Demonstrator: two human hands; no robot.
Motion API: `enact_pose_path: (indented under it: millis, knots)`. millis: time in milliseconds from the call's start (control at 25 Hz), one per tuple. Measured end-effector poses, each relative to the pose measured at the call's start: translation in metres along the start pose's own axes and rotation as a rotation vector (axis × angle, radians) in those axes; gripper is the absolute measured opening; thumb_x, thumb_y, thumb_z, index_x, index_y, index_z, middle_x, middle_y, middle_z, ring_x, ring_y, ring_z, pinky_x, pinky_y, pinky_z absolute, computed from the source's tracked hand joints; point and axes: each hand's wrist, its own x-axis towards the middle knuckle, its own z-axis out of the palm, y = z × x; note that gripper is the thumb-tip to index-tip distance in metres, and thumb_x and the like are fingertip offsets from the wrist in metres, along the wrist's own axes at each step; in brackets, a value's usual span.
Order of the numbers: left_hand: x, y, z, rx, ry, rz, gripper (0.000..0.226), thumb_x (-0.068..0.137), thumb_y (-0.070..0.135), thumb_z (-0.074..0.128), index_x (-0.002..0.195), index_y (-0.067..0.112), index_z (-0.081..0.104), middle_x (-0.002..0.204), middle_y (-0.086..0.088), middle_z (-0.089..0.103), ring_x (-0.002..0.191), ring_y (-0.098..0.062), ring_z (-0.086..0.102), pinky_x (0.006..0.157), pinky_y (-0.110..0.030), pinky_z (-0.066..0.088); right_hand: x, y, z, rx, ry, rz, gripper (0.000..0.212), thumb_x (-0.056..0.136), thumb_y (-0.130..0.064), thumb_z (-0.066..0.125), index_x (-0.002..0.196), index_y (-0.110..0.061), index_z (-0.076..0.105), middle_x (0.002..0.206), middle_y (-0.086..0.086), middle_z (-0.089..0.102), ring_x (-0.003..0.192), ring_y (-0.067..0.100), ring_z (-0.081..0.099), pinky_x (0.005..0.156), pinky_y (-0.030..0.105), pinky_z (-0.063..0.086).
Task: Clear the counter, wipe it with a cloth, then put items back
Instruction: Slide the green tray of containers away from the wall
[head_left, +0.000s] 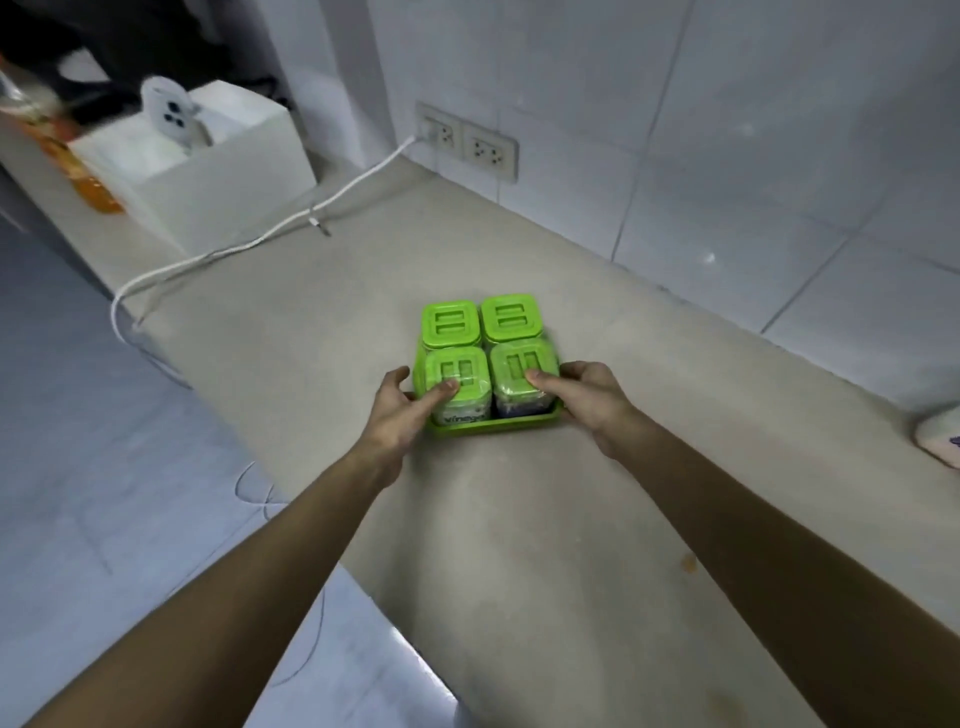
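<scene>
Midway along the surface (519, 519), nearer its wall edge, sits the green tray (493, 425) holding four green-lidded jars (491, 353) (two by two). Your left hand (402, 415) clasps the tray's left side, thumb on the near-left lid; your right hand (587, 397) clasps the right side, thumb on the near-right lid. A white cable (291, 218) trails toward the far-left corner.

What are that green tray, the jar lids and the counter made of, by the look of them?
Green tray: probably moulded plastic, with a uniform bright colour and a smooth, thin rim. Jar lids: likely the same plastic, with crisp moulded slots. Counter: seems to be matt concrete or stone, dull grey-beige and faintly mottled, without gloss.
</scene>
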Motion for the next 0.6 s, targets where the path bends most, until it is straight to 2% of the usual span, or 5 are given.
enact_pose_path:
  millis: [160,280,360,440,600]
  knots:
    - [-0.009,-0.019,-0.044,0.024,0.060,-0.013,0.064,0.083,0.021,0.073,0.136,0.008,0.038,0.108,-0.012,0.062,0.079,-0.008,0.061,0.058,-0.008,0.048,-0.002,0.015,0.047,0.003,-0.064,-0.007,0.018,0.077,-0.020,0.077,0.088,-0.009,0.068,0.101,0.014,0.073,0.094,0.025,0.069,0.096,0.043,0.052]
    - [-0.011,-0.023,-0.048,0.032,0.112,-0.024,0.054,0.078,0.023,0.077,0.122,0.006,0.052,0.117,-0.020,0.063,0.088,-0.022,0.063,0.078,-0.029,0.054,-0.009,0.021,0.053,-0.105,-0.031,-0.122,0.041,0.076,-0.031,0.075,0.109,-0.010,0.065,0.109,0.010,0.072,0.101,0.022,0.067,0.099,0.043,0.049]
    - [-0.013,-0.017,-0.039,0.355,0.291,0.113,0.048,0.076,0.023,0.076,0.117,0.010,0.056,0.120,-0.018,0.056,0.105,-0.031,0.055,0.093,-0.040,0.048,-0.017,0.023,0.036,-0.355,-0.023,-0.247,0.052,0.078,-0.035,0.072,0.121,-0.008,0.060,0.117,0.012,0.067,0.109,0.024,0.063,0.100,0.044,0.047]
    - [-0.023,-0.005,-0.016,0.686,0.398,0.373,0.037,0.076,0.017,0.070,0.111,0.013,0.060,0.119,-0.017,0.051,0.114,-0.036,0.045,0.099,-0.041,0.038,-0.029,0.026,0.001,-0.642,0.018,-0.337,0.050,0.084,-0.031,0.067,0.127,-0.007,0.056,0.125,0.016,0.059,0.118,0.027,0.056,0.102,0.041,0.043]
    - [-0.049,0.006,0.065,0.803,0.080,0.607,0.026,0.079,0.016,0.066,0.104,0.012,0.064,0.113,-0.016,0.053,0.114,-0.036,0.045,0.102,-0.037,0.032,-0.067,0.046,-0.102,-0.948,0.144,-0.304,0.045,0.090,-0.034,0.057,0.130,-0.012,0.051,0.129,0.010,0.053,0.122,0.026,0.048,0.101,0.038,0.040]
